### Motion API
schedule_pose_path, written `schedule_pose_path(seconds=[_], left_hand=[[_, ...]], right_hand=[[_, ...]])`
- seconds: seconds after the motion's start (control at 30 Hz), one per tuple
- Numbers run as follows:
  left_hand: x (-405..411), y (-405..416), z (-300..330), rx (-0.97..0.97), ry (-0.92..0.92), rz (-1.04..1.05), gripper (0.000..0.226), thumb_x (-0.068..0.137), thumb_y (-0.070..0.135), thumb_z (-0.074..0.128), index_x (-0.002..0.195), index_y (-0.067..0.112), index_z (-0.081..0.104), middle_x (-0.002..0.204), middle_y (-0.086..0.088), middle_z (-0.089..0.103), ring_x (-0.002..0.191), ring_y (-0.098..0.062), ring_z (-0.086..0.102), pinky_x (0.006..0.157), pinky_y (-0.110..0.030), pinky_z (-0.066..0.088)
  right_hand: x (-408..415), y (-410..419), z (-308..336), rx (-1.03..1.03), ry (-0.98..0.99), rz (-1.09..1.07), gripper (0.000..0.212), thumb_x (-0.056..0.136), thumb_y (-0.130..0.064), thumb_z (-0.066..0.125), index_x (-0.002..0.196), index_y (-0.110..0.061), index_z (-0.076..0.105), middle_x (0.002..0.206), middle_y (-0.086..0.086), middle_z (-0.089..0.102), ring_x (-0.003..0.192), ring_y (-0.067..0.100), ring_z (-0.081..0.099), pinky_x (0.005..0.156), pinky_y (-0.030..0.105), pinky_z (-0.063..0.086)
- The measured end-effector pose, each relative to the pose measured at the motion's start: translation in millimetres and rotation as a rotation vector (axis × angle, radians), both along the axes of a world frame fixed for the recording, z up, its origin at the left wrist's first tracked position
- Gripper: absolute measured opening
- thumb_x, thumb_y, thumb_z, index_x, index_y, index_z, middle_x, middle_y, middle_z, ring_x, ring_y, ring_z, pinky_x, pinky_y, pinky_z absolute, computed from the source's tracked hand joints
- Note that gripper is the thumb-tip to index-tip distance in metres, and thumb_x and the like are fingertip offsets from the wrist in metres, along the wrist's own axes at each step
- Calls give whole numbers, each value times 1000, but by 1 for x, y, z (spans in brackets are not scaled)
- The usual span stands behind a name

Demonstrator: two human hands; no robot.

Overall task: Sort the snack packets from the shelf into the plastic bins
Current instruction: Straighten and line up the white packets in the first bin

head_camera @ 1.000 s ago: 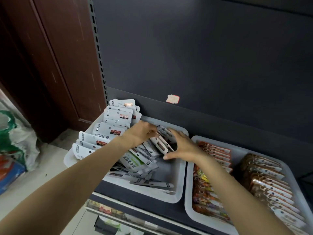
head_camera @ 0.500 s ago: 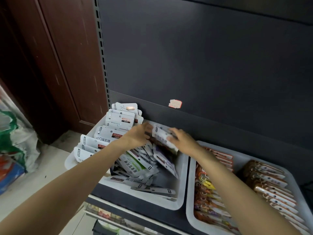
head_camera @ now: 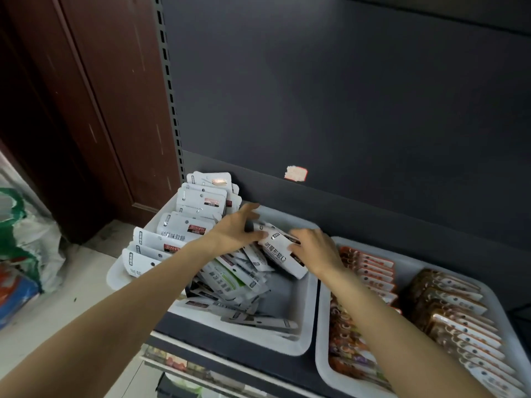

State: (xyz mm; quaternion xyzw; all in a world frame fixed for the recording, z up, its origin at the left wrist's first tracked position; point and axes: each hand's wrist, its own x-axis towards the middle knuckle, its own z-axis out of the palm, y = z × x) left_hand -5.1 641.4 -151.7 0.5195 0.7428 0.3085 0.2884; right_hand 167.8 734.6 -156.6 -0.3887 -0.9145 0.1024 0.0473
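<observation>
Holding one white snack packet (head_camera: 283,252) between them above the left plastic bin (head_camera: 298,308), the left hand (head_camera: 234,234) and right hand (head_camera: 313,249) each pinch an end; better to stand it upright behind the tidy row than drop it onto the loose heap.

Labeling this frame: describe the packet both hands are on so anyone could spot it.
Start at the left white bin. At its back right, the left hand and right hand hold one white packet. Unlike the flat-lying neighbours, it is lifted, with black characters.
</observation>
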Motion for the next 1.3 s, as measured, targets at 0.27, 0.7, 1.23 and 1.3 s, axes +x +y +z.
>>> schedule_pose_path(seconds=[0.27,0.7,1.23,1.3], left_hand=[[4,19,8,-18,-44,139,89,86,27,67,149,8,9,146,-11,40,134,-27,39,106,-32,31],[9,41,-4,-24,-371,107,72,82,0,57,146,15,27,134,-4,49,128,-26,45,107,-41,38],[-40,-18,8,-254,492,-279,60,85,1,53,132,36,48,132,3,51,121,-19,49,101,-36,40],[-37,-15,5,-191,486,-240,44,91,14,57,130,33,52,124,-1,56,115,-22,54,98,-36,41]], right_hand=[[-23,28,22,-17,196,-71,39,97,-26,50,136,-26,44,125,10,53,115,31,50,83,36,41],[-11,-11,-22,-269,460,-304,73,96,-10,50,151,-9,2,153,17,12,142,29,18,112,32,19],[-6,-19,-7,-470,110,-4,106,69,-60,72,150,-32,10,149,-6,15,139,15,16,112,42,29],[-6,-20,-3,-345,18,9,104,73,-49,73,151,-31,8,149,-5,16,139,17,20,107,39,35]])
